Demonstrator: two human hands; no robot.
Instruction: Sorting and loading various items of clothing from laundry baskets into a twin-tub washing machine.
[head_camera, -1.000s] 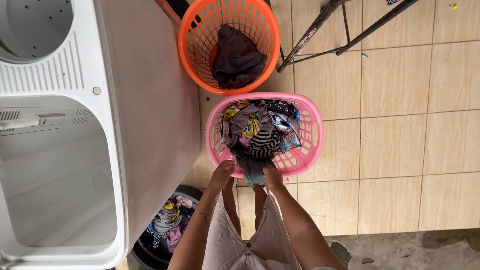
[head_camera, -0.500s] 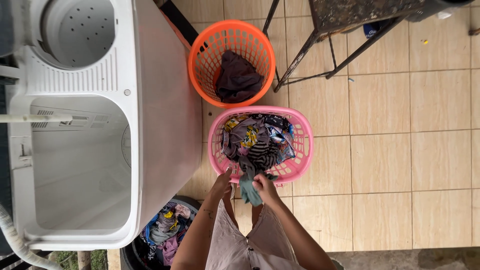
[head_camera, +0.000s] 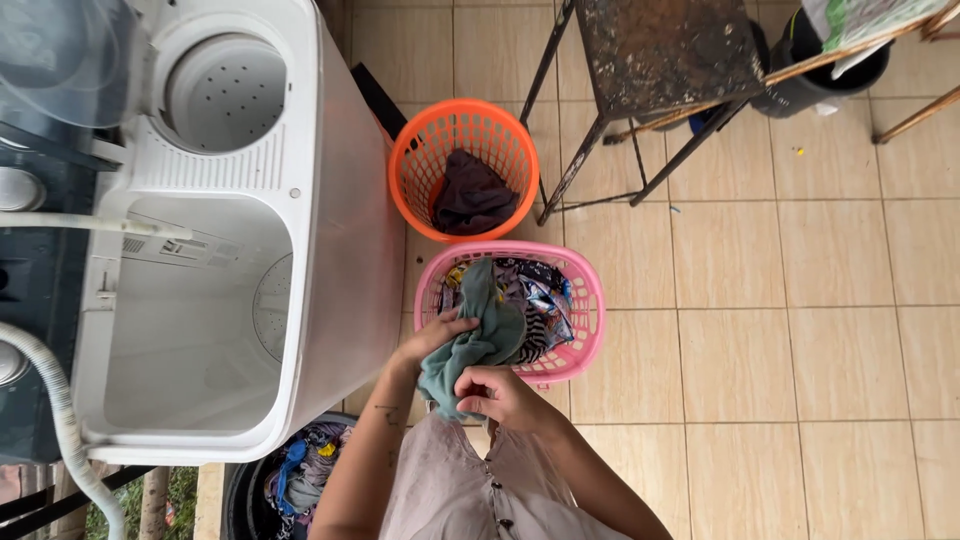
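Note:
A pink laundry basket (head_camera: 590, 330) full of mixed clothes stands on the tiled floor in front of me. Both my hands grip a teal cloth (head_camera: 480, 330) lifted out of it. My left hand (head_camera: 435, 335) holds the cloth's left side over the basket's near rim. My right hand (head_camera: 495, 392) pinches the cloth's lower end just below the rim. Behind the pink basket sits an orange basket (head_camera: 410, 170) with a dark garment (head_camera: 470, 195) inside.
A white twin-tub washing machine (head_camera: 340, 240) with open tubs fills the left side, a grey hose (head_camera: 60, 420) beside it. A dark tub of colourful clothes (head_camera: 295, 470) lies at my lower left. A rusty metal stand (head_camera: 650, 60) rises at the back right.
The teal cloth has been pulled up out of the pink basket and both hands have drawn closer to my body. The view shifted, showing more of the machine and stand.

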